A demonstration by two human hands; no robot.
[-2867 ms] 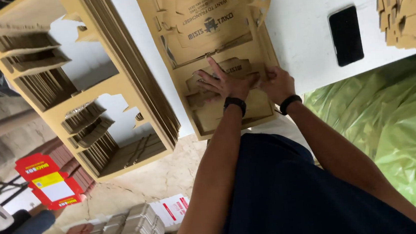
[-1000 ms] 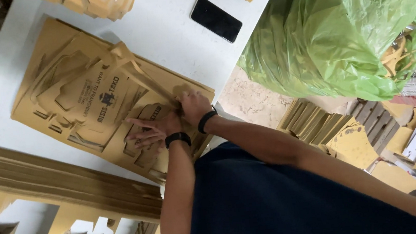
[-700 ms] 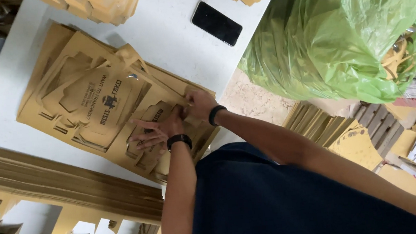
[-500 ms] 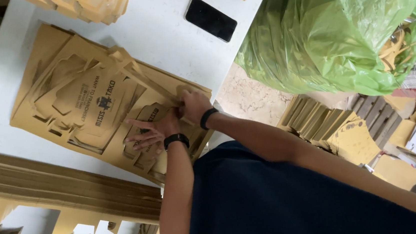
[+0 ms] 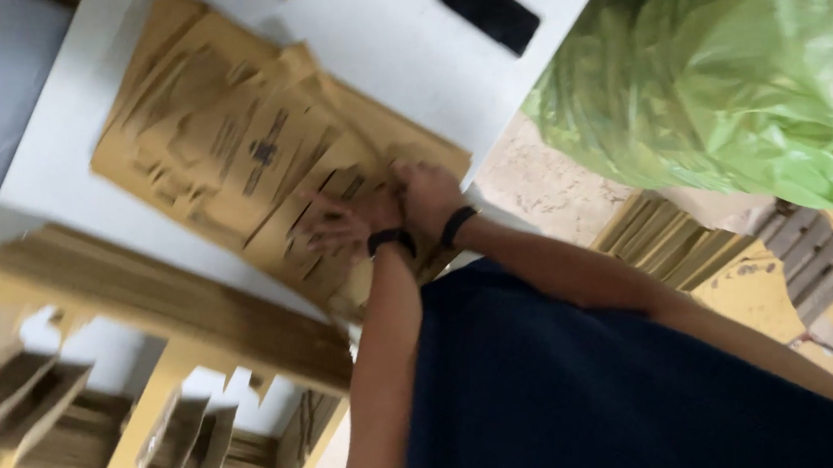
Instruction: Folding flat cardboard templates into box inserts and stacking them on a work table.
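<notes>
— What are the hands working on?

— A stack of flat die-cut cardboard sheets (image 5: 260, 167), brown, with slots and tabs cut into them. It lies on the white tabletop (image 5: 389, 36), near its front edge, reaching from the far left corner to the spot where the hands meet. The picture is blurred, so the cut lines are soft.

— And the left hand?

— The left hand (image 5: 345, 225) lies flat on the near end of the stack, fingers (image 5: 311, 228) spread wide and pressed against the top sheet. It grips nothing; it only bears down. A dark band sits on that wrist.

— The right one?

— The right hand (image 5: 428, 195) is just beside the left, touching it, on the near right corner of the cardboard. Its fingers curl down onto the sheet's edge; whether they pinch a tab or only press I cannot tell. It wears a dark wristband too.

— What lies around?

— A black phone (image 5: 489, 5) lies farther off on the tabletop, well apart from the stack. To the right, beyond the tabletop's edge, bulges a large green plastic bag (image 5: 723, 67). Below it, more folded cardboard pieces (image 5: 720, 258) sit in rows on the floor. On the left, near the person, stands a cardboard divider rack (image 5: 149, 388), its compartments filled with flat brown pieces on edge.
</notes>
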